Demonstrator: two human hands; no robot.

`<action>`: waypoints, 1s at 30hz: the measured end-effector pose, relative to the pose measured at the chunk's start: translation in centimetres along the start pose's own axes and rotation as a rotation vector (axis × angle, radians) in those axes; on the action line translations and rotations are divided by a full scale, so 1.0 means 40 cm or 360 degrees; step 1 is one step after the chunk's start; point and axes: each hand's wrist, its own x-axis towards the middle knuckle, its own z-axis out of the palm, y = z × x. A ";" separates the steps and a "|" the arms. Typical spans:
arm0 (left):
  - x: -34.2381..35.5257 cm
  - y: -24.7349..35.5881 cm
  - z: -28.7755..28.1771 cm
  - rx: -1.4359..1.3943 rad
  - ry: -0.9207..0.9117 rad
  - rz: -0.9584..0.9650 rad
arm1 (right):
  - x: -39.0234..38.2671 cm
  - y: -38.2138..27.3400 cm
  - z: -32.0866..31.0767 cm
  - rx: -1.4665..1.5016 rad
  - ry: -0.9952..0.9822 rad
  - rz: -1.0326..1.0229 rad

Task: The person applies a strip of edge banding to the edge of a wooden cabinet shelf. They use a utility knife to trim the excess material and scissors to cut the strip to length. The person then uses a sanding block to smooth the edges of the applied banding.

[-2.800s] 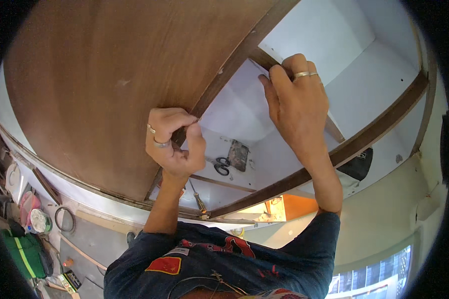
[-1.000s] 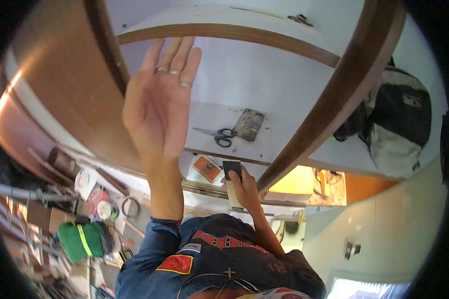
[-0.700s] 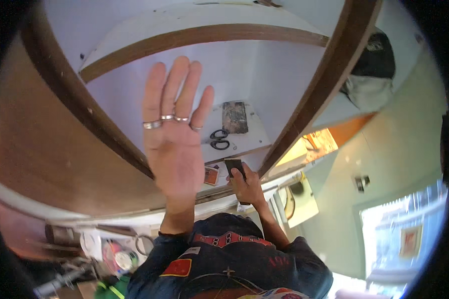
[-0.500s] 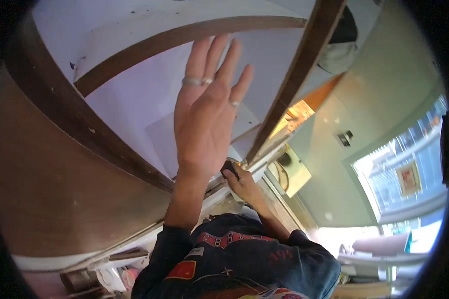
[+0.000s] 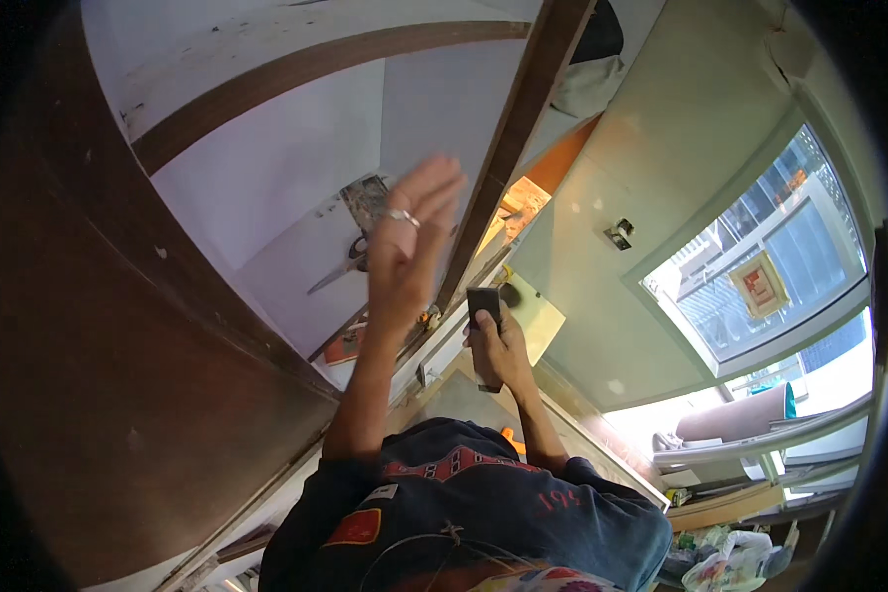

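Observation:
My left hand (image 5: 411, 237) is raised in front of the cabinet opening, holding nothing. Its fingers are stretched out and slightly blurred, with a ring on one. In my right hand (image 5: 506, 347) is a dark, flat rectangular block (image 5: 484, 299), gripped upright in front of my chest; its exact kind does not show. Behind the left hand, inside the cabinet, lie a pair of scissors (image 5: 332, 277) and a dark patterned flat piece (image 5: 366, 200). A brown wooden shelf edge (image 5: 306, 65) crosses above the hand.
On the left stands a large brown wooden panel (image 5: 118, 395). A brown upright post (image 5: 511, 118) borders the opening's right side. Farther right are a pale green wall (image 5: 661, 168), a window (image 5: 799, 247) and a rolled pinkish item (image 5: 730, 414). Plastic bags (image 5: 735, 562) lie at lower right.
My left hand has dropped lower and turned, uncovering the scissors inside the cabinet. My right hand has drawn the block back from the cabinet frame. The view has shifted too.

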 end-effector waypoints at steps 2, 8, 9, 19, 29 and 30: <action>-0.048 -0.073 0.019 -0.0062 -0.0043 -0.0135 | 0.021 -0.023 -0.010 -0.0023 -0.0016 0.0014; -0.082 -0.121 0.088 0.0290 -0.0025 -0.0181 | 0.102 -0.127 -0.083 -0.0407 0.0064 -0.0347; -0.074 -0.125 0.100 0.0272 -0.0003 -0.0171 | 0.121 -0.148 -0.102 -0.0537 0.0062 -0.0380; 0.083 -0.154 0.211 0.0198 0.0407 0.0414 | 0.354 -0.420 -0.182 -0.0779 -0.0091 -0.1401; 0.257 -0.197 0.320 0.0319 0.0672 0.0941 | 0.539 -0.607 -0.201 -0.1290 0.0031 -0.2576; 0.270 -0.198 0.326 0.0352 0.0705 0.0994 | 0.541 -0.621 -0.201 -0.1319 0.0011 -0.2623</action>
